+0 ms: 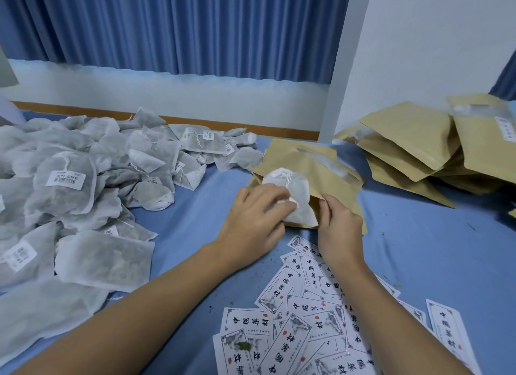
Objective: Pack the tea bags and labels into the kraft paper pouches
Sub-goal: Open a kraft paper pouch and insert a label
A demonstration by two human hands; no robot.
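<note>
Tea bag (290, 196): white, at centre of the blue sheet (418, 249), lying across the mouth of a kraft pouch (321, 165). Its long axis runs from far-left to near-right. The right edge looks tucked just under the pouch lip, and most of the bag is outside.

Left hand (251, 221) is directly on the bag, fingers (279, 197) curled and gripping its left side. The pouch opening lies to the right of these fingers and a little away, so the push likely goes that way.

Right hand (339, 224) is just beside the bag, fingers (325, 205) pinching the pouch's near lip to hold the mouth open. The pouch lies flat, its clear window strip at the far right.

Around:
- A loose heap of tea bags (69, 179) to the left, within the left hand's reach.
- Labels (307, 318) scattered near, under the right forearm.
- A stack of pouches (413, 151) far right, well apart.

Nothing sits between bag and mouth. Likely snags are the bag's string and a corner catching on the lip.
</note>
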